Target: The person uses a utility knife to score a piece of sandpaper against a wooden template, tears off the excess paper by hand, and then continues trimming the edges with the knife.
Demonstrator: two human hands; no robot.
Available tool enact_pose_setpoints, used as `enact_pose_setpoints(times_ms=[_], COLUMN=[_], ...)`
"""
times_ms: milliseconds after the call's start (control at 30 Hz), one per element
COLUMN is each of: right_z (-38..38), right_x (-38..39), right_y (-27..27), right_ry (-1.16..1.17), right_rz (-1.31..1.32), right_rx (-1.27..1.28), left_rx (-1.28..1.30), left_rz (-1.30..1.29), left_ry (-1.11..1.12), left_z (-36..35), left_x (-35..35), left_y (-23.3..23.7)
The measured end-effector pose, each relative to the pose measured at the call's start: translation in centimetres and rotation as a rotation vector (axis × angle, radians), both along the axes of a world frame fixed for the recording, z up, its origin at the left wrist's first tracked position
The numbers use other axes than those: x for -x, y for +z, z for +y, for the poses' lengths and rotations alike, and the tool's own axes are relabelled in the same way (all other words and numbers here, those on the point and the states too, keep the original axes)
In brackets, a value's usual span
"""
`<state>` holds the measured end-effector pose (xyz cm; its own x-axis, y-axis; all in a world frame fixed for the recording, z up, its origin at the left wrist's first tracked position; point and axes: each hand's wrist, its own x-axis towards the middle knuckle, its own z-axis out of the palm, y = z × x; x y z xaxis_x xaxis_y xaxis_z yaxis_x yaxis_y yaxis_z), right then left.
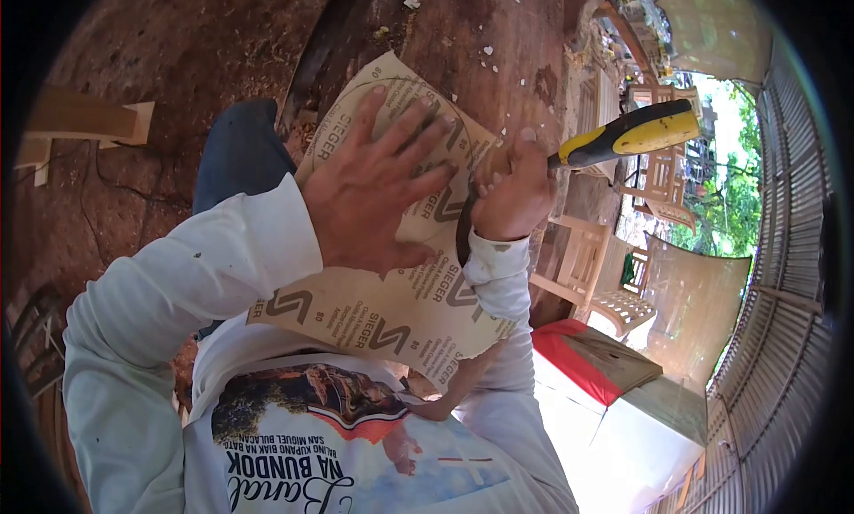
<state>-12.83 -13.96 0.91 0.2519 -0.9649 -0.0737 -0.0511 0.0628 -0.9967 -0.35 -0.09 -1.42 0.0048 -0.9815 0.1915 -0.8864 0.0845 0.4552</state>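
Observation:
A sheet of sandpaper (391,323) lies with its tan printed backing up, marked SIEGER and 80. A curved line runs across its upper part, and its lower edge is torn and uneven. My left hand (378,185) presses flat on the sheet with the fingers spread. At the sheet's right edge, my right hand (516,185) is closed around the shaft of a chisel (632,133). The yellow and black handle sticks out to the right, while the blade end is hidden by the fist.
Under the sheet's upper part is a brown wooden surface (507,47) with scattered pale chips. Wooden chairs (574,256) stand at the right, near a white block-like thing with a red and brown cover (587,358). A wooden piece (89,123) stands on the ground at left.

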Motion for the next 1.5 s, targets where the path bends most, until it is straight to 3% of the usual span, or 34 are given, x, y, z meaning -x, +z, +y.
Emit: enact_pose_setpoints(times_ms=[67,367,467,567,667,767,867,967,1033,1200,1267,1300,1400,1467,1500], right_z=[0.1,0.0,0.7,0.9,0.4,-1.2,-3.3,-2.2,-0.4,4.5,5.5,6.0,5.6,5.3,4.6], right_x=[-0.3,0.1,0.7,1.5,1.2,3.2,7.8,12.5,15.3,18.4,18.6,18.7,18.4,17.6,17.2], right_y=[0.4,-0.4,-0.2,-0.5,-0.3,-1.1,2.3,5.0,5.0,2.1,2.0,1.9,-0.8,0.1,0.6], right_ry=[-0.033,-0.001,0.076,0.048,-0.008,-0.032,0.179,0.198,0.201,0.318,0.318,0.325,0.214,0.149,0.113], right_rz=[-0.068,-0.045,0.068,-0.165,-0.128,-0.094,-0.402,0.073,0.314,0.334,0.3,0.292,0.209,0.415,0.521], right_rx=[-0.116,-0.014,0.152,-0.107,-0.152,-0.041,-0.269,-0.16,-0.166,-0.084,-0.2,-0.278,-0.004,0.328,0.503], left_rx=[0.002,-0.006,0.023,0.036,0.034,0.039,0.001,-0.322,-0.299,0.049,0.211,0.132,-0.092,-0.225,-0.145], left_rz=[-0.001,-0.007,0.011,-0.012,-0.009,-0.049,-0.113,-0.197,-0.158,-0.324,-0.338,-0.242,-0.028,0.047,0.061], left_ry=[0.002,-0.001,-0.002,-0.001,-0.008,-0.019,-0.036,-0.18,-0.176,-0.232,-0.266,-0.28,-0.286,-0.265,-0.267], left_z=[0.0,0.0,0.0,0.0,0.0,-0.1,-0.4,-3.0,-5.1,-9.5,-10.4,-11.1,-12.4,-11.9,-11.3], left_x=[0.0,-0.1,-0.1,0.0,0.0,0.0,-0.3,-1.7,-2.3,-2.0,-1.9,-2.2,-3.3,-4.5,-5.2], left_y=[-0.2,0.1,-0.2,-0.2,-0.1,0.2,1.5,5.2,5.4,3.9,3.0,3.3,4.0,3.5,3.6])
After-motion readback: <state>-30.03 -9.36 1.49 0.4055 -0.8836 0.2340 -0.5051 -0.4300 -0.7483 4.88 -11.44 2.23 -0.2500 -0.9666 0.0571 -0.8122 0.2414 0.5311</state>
